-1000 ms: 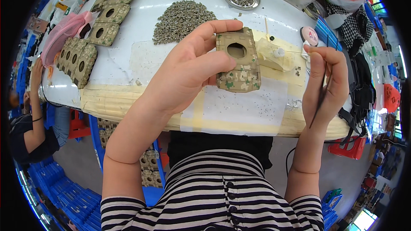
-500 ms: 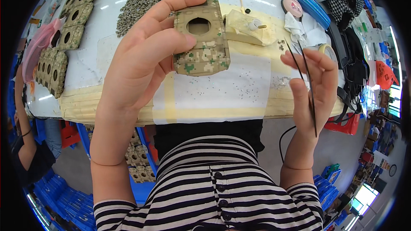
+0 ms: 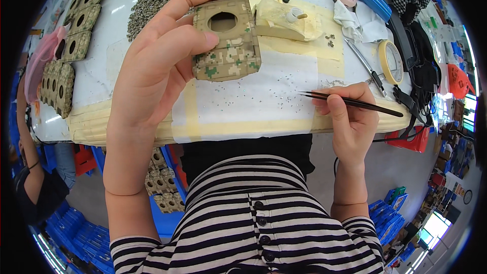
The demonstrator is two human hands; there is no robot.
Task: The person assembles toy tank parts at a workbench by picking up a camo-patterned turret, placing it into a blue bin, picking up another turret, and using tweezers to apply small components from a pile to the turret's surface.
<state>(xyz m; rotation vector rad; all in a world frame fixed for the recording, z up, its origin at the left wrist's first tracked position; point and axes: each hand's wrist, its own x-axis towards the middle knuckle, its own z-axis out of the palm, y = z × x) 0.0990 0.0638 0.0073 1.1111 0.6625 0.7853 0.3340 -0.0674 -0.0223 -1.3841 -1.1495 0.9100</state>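
My left hand [image 3: 157, 56] holds up a camouflage-painted toy tank hull [image 3: 228, 58] above the table, thumb on its face and a finger along its top edge. A round hole opens in the hull's upper half. In my right hand [image 3: 355, 127] is a pair of black tweezers [image 3: 373, 105], pinched between thumb and fingers. Their tips point left, low over a white sheet [image 3: 218, 123] strewn with tiny bits [image 3: 285, 96]. Whether the tips touch the sheet or grip a bit, I cannot tell.
Behind the sheet is a tape-covered block [image 3: 284, 29] with a small cup and stick. A heap of small metal parts [image 3: 157, 5] lies at back left, camouflage hulls [image 3: 58, 89] at far left. A utility knife [image 3: 366, 66] and tape roll [image 3: 401, 73] lie at right.
My right hand has swung the tweezers from upright to nearly level and brought their tips down to the sheet. My left hand and the hull have shifted slightly left and away.
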